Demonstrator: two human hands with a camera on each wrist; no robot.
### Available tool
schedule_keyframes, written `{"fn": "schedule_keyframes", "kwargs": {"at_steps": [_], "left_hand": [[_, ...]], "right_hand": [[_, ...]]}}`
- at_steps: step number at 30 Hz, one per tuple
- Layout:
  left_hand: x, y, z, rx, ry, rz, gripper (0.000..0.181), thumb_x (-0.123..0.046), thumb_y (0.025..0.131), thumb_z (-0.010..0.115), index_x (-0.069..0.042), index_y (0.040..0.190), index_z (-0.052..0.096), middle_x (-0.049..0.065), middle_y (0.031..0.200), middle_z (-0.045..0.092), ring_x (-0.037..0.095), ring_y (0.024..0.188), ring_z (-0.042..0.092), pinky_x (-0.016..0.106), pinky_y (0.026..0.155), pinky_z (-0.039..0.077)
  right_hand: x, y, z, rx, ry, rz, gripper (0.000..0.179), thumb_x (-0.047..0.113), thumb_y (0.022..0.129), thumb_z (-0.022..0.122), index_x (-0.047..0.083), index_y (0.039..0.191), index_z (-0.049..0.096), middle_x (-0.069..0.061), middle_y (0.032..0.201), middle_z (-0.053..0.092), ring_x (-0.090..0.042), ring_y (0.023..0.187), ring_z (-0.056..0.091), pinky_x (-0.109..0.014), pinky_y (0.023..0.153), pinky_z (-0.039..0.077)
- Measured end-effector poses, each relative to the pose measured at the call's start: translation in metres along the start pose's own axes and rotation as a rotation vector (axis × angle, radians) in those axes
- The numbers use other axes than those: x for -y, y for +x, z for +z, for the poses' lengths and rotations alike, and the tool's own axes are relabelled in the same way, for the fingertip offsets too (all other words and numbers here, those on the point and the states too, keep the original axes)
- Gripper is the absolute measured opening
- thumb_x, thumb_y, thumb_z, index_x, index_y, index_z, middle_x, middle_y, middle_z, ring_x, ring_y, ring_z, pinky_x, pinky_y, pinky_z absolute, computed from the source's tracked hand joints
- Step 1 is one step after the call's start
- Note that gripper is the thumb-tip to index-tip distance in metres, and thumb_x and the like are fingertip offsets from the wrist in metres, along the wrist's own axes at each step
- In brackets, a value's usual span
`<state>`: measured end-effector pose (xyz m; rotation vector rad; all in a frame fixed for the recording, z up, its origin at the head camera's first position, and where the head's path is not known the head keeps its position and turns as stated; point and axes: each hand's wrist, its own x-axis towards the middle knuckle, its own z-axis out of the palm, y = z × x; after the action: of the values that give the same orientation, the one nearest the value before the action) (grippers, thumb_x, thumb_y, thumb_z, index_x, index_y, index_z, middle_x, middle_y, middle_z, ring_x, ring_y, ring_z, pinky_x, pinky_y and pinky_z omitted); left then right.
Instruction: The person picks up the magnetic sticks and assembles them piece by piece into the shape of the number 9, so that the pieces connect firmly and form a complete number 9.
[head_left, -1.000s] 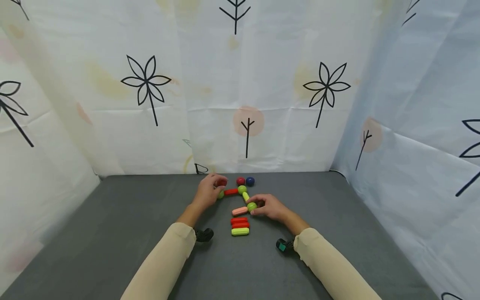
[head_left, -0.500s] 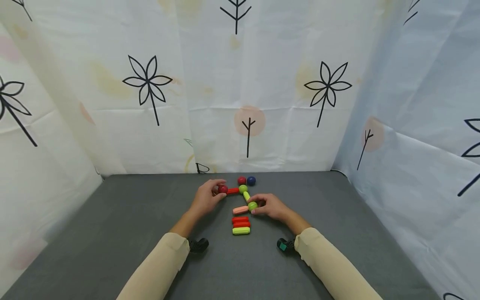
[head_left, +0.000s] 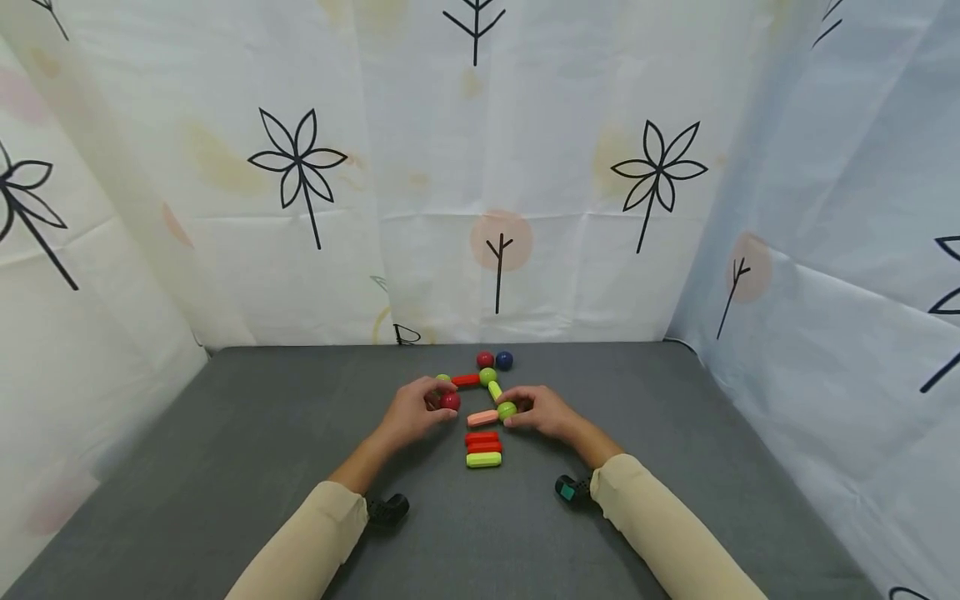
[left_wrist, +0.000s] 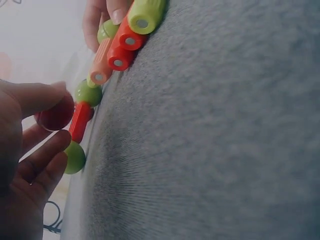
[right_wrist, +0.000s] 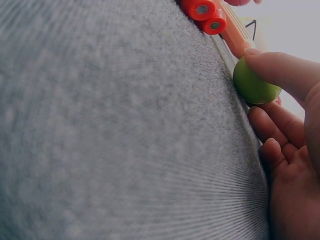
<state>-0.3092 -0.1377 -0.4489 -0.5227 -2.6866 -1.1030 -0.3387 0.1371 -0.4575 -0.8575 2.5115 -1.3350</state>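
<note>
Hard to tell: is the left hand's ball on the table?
Off: the left wrist view shows the left hand holding the red ball aloft.

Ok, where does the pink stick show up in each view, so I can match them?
Head: pink stick, below centre.
Left wrist: pink stick, upper left.
Right wrist: pink stick, upper right.
Shared landmark: the green ball pinched in the right grip, visible in all three.

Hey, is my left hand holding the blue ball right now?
No, your left hand holds a red ball, while the blue ball lies beside another red ball on the gray table.
</note>
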Motion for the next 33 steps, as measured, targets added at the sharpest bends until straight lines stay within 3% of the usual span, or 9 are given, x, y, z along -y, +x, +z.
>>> {"fn": "schedule_keyframes", "kwargs": {"at_steps": [6, 13, 21, 28, 33], "left_hand": [[-0.002, -0.005, 0.003, 0.112, -0.023, 0.027, 0.036, -0.016, 0.081, 0.081, -0.015, 0.115, 0.068, -0.004, 0.101, 0.062, 0.013, 0.088, 0.058, 0.034, 0.077, 0.051], [0.000, -0.007, 0.005, 0.173, -0.031, 0.077, 0.037, -0.015, 0.081, 0.081, -0.014, 0.115, 0.068, -0.004, 0.103, 0.062, 0.014, 0.089, 0.060, 0.035, 0.078, 0.051], [0.000, -0.008, 0.006, 0.185, -0.019, 0.064, 0.036, -0.015, 0.081, 0.081, -0.017, 0.114, 0.068, -0.005, 0.104, 0.061, 0.013, 0.090, 0.059, 0.036, 0.081, 0.050], [-0.004, -0.008, 0.005, 0.171, 0.020, 0.103, 0.024, -0.017, 0.081, 0.081, -0.022, 0.102, 0.071, -0.006, 0.108, 0.059, 0.017, 0.101, 0.056, 0.042, 0.089, 0.046], [-0.012, -0.008, 0.005, 0.179, 0.086, 0.153, 0.013, -0.019, 0.082, 0.080, -0.023, 0.092, 0.074, 0.003, 0.122, 0.060, 0.026, 0.115, 0.048, 0.052, 0.098, 0.038]], "right_hand": [[0.000, 0.000, 0.000, -0.002, -0.001, -0.002, 0.035, 0.012, 0.085, 0.076, 0.007, 0.119, 0.068, -0.002, 0.096, 0.063, -0.018, 0.081, 0.053, -0.032, 0.071, 0.045], [0.000, 0.000, 0.000, -0.003, 0.009, 0.008, 0.034, 0.012, 0.085, 0.076, 0.006, 0.118, 0.068, -0.003, 0.095, 0.063, -0.019, 0.080, 0.053, -0.032, 0.069, 0.045], [0.007, -0.002, -0.001, 0.000, 0.022, 0.007, 0.035, 0.008, 0.086, 0.075, 0.001, 0.119, 0.067, -0.008, 0.095, 0.063, -0.022, 0.081, 0.053, -0.032, 0.068, 0.044], [-0.001, 0.000, 0.000, -0.001, 0.018, 0.004, 0.034, 0.011, 0.085, 0.076, 0.005, 0.118, 0.068, -0.003, 0.092, 0.062, -0.019, 0.079, 0.052, -0.032, 0.068, 0.044], [-0.001, 0.001, 0.000, -0.006, 0.009, 0.004, 0.035, 0.010, 0.086, 0.075, 0.003, 0.119, 0.067, -0.005, 0.094, 0.063, -0.018, 0.079, 0.052, -0.030, 0.067, 0.044]]}}
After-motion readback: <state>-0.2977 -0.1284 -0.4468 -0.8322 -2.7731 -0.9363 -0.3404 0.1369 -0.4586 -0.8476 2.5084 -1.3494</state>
